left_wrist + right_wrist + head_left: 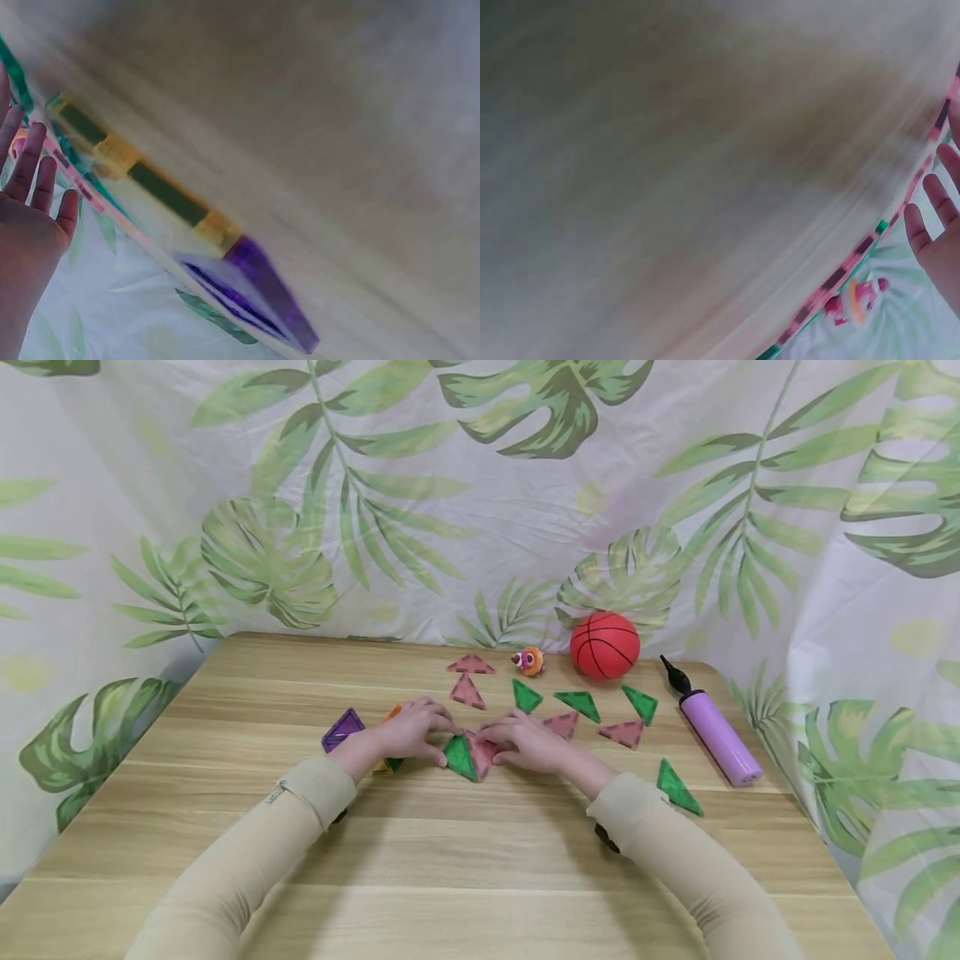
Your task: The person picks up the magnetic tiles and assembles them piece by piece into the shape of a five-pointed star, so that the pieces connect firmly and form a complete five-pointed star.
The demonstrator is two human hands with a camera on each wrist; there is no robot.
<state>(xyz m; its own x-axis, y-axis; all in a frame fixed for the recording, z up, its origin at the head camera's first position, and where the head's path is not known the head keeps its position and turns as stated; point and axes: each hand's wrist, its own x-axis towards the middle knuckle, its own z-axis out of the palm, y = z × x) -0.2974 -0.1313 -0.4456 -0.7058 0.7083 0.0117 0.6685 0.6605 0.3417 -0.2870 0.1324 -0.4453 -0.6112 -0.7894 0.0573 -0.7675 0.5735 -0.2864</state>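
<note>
Near the middle of the table, a green triangular magnetic tile (460,757) and a pink triangular magnetic tile (478,755) stand edge to edge. My left hand (415,731) holds the green tile between thumb and fingers at its left side. From the right, my right hand (528,743) pinches the pink tile, its fingers covering part of it. Under and beside my left wrist are a purple tile (343,730), an orange tile (392,713) and a yellow tile (169,191), partly hidden by the forearm in the head view.
Loose pink tiles (467,692) and green tiles (578,704) lie behind and right of my hands. Along the back are a small toy figure (529,661) and a red ball (605,646). A purple hand pump (720,737) lies at the right edge.
</note>
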